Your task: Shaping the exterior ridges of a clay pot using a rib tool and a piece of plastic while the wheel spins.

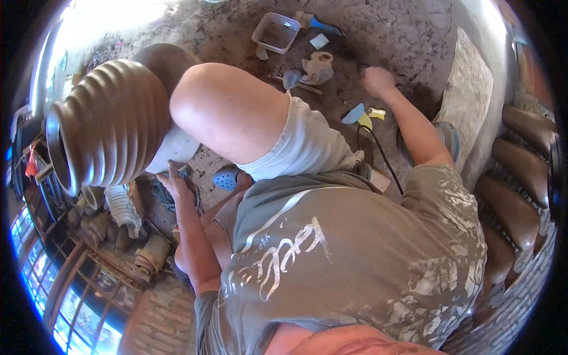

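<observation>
A: Head view, and there's the big ribbed clay pot (pixel 118 121), over on the left, its mouth toward the picture's left edge, just beside the bare knee (pixel 207 97)!
B: And the hands?
A: Left hand (pixel 175 182) low by the pot, fingertips at the lower edge of a pale piece (pixel 174 151). Grasping it or only touching? I can't tell from here.
B: The right?
A: Right hand (pixel 378 81), arm stretched out above the dark floor (pixel 402 23), well apart from the pot! Fingers look curled; whether they clench anything, I can't tell.
B: What's around it?
A: A blue-and-yellow tool (pixel 354 113) below, a crumpled bag (pixel 319 70) to its left, and farther up a clear tub (pixel 270 47) beside a blue-handled brush (pixel 324 26)!
</observation>
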### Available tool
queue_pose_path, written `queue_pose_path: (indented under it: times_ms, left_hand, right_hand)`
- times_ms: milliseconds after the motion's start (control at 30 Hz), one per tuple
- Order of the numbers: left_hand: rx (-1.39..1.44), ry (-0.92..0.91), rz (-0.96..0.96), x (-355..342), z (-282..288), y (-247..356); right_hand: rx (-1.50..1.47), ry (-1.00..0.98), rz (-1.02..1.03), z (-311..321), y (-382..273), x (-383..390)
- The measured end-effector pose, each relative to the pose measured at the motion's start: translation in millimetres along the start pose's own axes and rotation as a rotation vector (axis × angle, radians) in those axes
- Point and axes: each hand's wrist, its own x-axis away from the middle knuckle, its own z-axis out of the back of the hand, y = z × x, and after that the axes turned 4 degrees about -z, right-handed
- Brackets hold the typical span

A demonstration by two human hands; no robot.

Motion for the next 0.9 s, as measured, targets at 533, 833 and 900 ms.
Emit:
queue_pose_path:
  times_ms: [533, 833, 900]
  left_hand:
    - [0.382, 0.130, 0.387, -4, -63, 3]
    - [0.177, 0.552, 0.273, -18, -80, -13]
    - [0.058, 0.551, 0.236, -9, -95, 8]
  right_hand:
    - [0.403, -0.362, 0.529, -137, 22, -8]
    - [-0.612, 0.202, 0.529, 2, -60, -68]
    - [-0.531, 0.365, 0.448, 66, -104, -98]
